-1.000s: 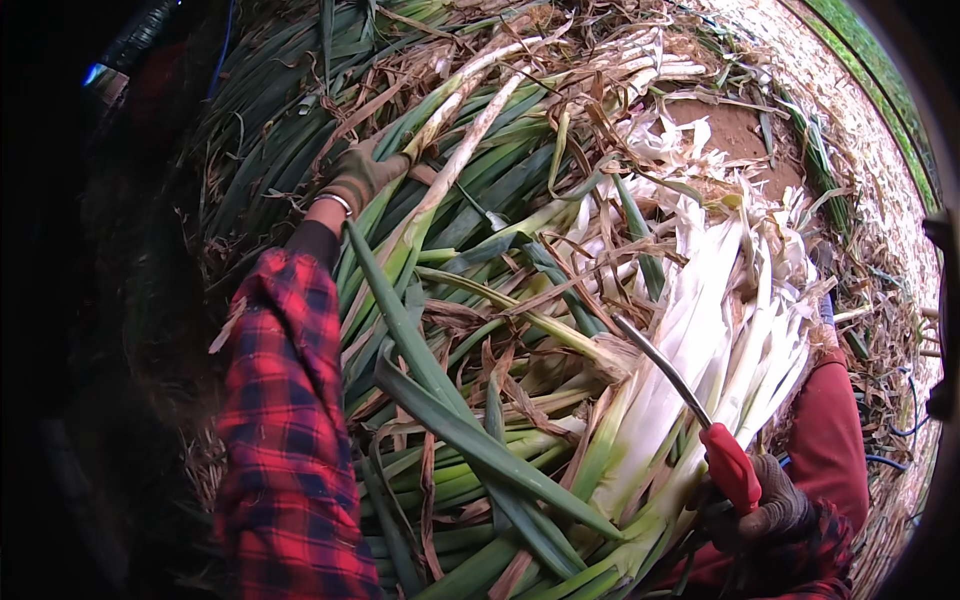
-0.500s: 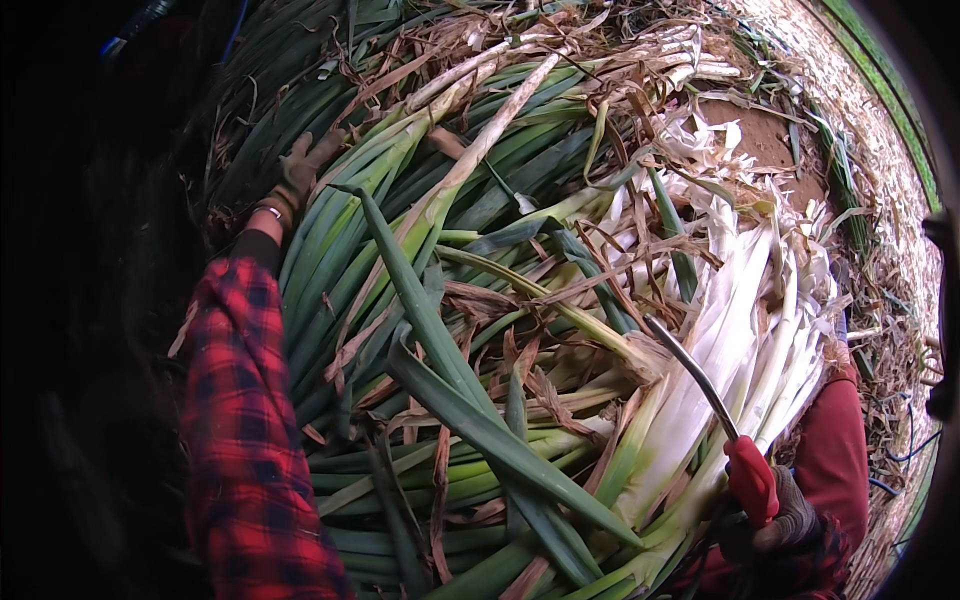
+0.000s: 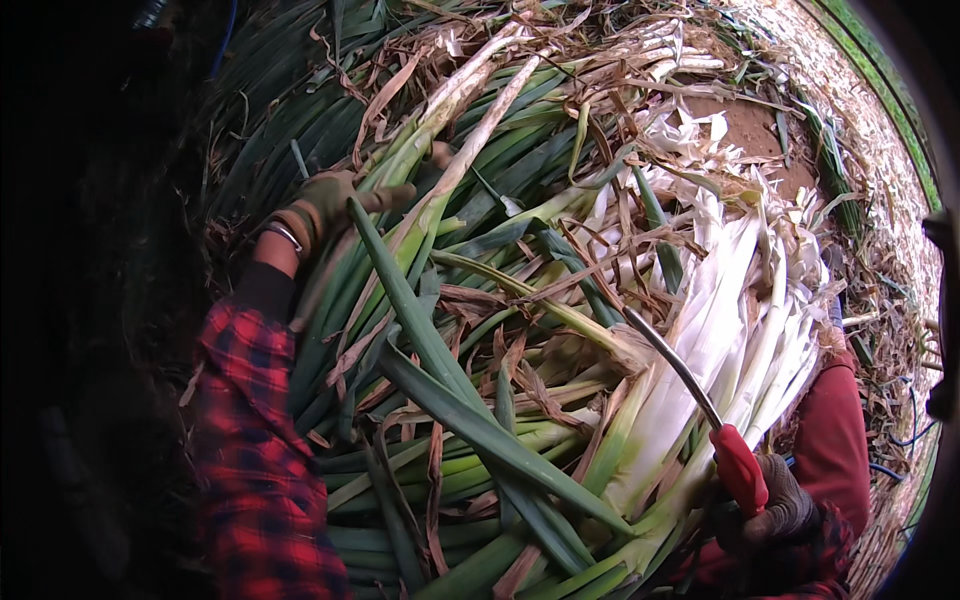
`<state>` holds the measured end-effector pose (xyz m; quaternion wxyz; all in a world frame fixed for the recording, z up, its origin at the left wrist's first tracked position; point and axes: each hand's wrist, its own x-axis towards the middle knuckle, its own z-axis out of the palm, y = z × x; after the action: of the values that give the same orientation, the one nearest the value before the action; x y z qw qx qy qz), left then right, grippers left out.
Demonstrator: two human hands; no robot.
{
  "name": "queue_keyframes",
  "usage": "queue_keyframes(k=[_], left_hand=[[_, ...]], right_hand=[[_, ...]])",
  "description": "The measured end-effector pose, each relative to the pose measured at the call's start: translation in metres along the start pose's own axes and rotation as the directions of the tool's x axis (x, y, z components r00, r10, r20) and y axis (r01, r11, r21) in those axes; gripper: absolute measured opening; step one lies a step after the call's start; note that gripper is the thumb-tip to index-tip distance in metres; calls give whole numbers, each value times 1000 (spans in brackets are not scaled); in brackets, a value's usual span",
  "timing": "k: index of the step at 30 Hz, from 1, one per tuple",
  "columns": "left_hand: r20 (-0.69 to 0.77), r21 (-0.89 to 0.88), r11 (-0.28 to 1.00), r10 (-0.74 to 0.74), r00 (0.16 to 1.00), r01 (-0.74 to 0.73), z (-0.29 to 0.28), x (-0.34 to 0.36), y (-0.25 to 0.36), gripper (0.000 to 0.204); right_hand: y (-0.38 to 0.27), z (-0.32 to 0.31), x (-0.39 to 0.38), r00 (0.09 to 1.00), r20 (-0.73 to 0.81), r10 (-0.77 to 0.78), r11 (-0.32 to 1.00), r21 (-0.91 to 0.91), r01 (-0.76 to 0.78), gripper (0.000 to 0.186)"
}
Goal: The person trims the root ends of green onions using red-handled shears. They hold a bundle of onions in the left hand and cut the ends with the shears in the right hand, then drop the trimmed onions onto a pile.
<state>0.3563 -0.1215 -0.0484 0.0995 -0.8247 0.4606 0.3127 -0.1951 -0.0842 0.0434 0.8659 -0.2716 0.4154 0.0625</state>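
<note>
My left hand (image 3: 325, 210), in a brown-green work glove, is closed around the leafy part of a long leek (image 3: 410, 145), with one finger laid across it. That leek's pale stem end points to the far side of the heap. At lower right my right hand (image 3: 785, 505), in a dark glove, grips the red handle of a small sickle (image 3: 740, 465). Its narrow curved blade points up and left, over the white shanks (image 3: 725, 290) of several bundled leeks. Broad green leaves (image 3: 500, 435) cross the heap between my hands.
Dry brown leaves (image 3: 545, 400) are tangled through the heap. Farther back lie more pale stems (image 3: 680, 55) and a patch of bare reddish soil (image 3: 755, 135). Straw litter (image 3: 850, 100) covers the ground at right, with a blue cord (image 3: 885, 470) near my right arm.
My left hand has moved right and a little nearer, from the outer leaves onto the leek. My right hand and the sickle have shifted only slightly left and up.
</note>
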Motion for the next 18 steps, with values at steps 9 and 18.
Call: queue_keyframes(k=[9,18], left_hand=[[-197,-113,981,-176,964,156,73,19,-42,144],[-114,138,963,-217,969,232,-18,-89,21,102]], right_hand=[[16,-16,-4,984,161,-82,982,-158,107,68],[34,-10,-18,955,140,-263,965,15,264,42]])
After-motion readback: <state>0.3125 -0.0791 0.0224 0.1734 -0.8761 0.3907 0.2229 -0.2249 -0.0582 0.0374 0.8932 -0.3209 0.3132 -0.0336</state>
